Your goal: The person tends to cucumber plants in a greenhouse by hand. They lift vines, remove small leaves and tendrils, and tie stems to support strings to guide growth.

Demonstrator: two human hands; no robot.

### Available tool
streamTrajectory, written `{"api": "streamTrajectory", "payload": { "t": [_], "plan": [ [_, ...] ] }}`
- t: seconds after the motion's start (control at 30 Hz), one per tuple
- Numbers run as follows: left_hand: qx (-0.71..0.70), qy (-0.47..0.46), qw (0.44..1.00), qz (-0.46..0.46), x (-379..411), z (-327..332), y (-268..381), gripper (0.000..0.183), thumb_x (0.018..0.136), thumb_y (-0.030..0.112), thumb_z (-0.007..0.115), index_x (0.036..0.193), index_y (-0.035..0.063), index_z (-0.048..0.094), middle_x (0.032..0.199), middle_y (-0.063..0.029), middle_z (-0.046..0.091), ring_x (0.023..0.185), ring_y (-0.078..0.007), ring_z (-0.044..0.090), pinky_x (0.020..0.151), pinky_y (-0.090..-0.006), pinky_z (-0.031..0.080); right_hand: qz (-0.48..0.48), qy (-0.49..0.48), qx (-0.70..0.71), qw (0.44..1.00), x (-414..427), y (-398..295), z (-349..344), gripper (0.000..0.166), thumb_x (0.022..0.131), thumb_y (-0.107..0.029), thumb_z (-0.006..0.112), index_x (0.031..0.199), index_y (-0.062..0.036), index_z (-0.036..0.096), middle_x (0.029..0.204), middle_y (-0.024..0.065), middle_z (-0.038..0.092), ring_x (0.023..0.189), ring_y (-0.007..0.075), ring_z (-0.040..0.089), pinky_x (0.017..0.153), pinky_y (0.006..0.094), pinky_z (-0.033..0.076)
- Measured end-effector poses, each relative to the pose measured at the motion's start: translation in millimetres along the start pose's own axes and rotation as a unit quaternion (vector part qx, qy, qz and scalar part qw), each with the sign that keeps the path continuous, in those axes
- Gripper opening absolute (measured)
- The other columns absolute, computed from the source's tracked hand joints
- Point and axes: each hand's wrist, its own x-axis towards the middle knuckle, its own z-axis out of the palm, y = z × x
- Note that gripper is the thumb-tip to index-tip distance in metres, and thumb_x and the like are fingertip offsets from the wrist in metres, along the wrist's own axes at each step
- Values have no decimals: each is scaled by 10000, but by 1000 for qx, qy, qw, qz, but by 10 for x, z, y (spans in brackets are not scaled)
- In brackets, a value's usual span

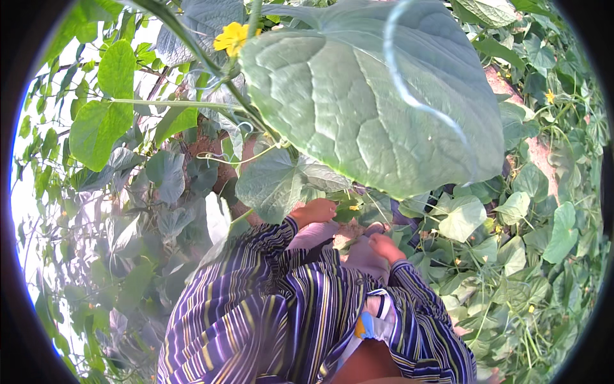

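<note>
My left hand (316,211), in a striped sleeve, is low in front of my body, its fingers curled beside small leaves and a yellow flower (354,208). Any small thing in it is too hard to make out. My right hand (386,247) hangs near my leg (367,257), its fingers bent; whether it grips anything does not show. A large green vine leaf (374,110) fills the upper middle, close to the camera. Under its lower left edge is another leaf (271,185), just above my left hand.
A thick green vine stem (206,60) with tendrils crosses the upper left beside a yellow blossom (232,38). Dense climbing leaves (100,132) stand to the left. Low leafy vines (508,269) cover the right, with reddish soil (542,153) between them.
</note>
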Motion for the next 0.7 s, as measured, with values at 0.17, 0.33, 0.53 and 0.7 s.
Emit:
{"api": "streamTrajectory", "payload": {
  "t": [0.17, 0.33, 0.53, 0.7],
  "plan": [
    [-46, 148, 978, 138, -35, -836, 832, 280, 789, 257, 543, 1014, 93, 568, 895, -160, 610, 804, -353, 592, 699, -432, 467, -165, 231, 1, 959, 96, -1255, -1489, 301, 871, -158, 512, 1140, -25, 514, 947, 127, 620, 877, 154, 595, 787, 291, 469],
    [-18, 165, 974, 154, -413, -854, 1064, 335, 829, 270, 547, 1094, 67, 553, 958, -168, 599, 915, -330, 575, 797, -402, 458, -285, 234, 283, 886, -226, -2635, -2205, 219, 909, -155, 495, 1081, -24, 524, 989, 67, 600, 915, 138, 575, 801, 266, 445],
    [-140, 235, 947, 167, -2085, -1473, 974, 302, 845, 207, 561, 1087, 26, 558, 989, -164, 595, 912, -297, 589, 811, -357, 465, -335, 110, 408, 842, 39, -3655, -2344, 253, 898, -167, 513, 1087, 1, 508, 1054, 93, 577, 994, 172, 559, 857, 296, 449],
    [-413, 405, 793, 192, -2536, -1869, 765, 241, 881, 124, 546, 1089, 5, 564, 945, -65, 615, 893, -125, 589, 788, -252, 465, -113, 122, 590, 790, 1177, -3894, -2468, 407, 903, -208, 473, 1237, -5, 359, 1173, 181, 498, 1082, 289, 526, 922, 426, 418]
  ]
}}
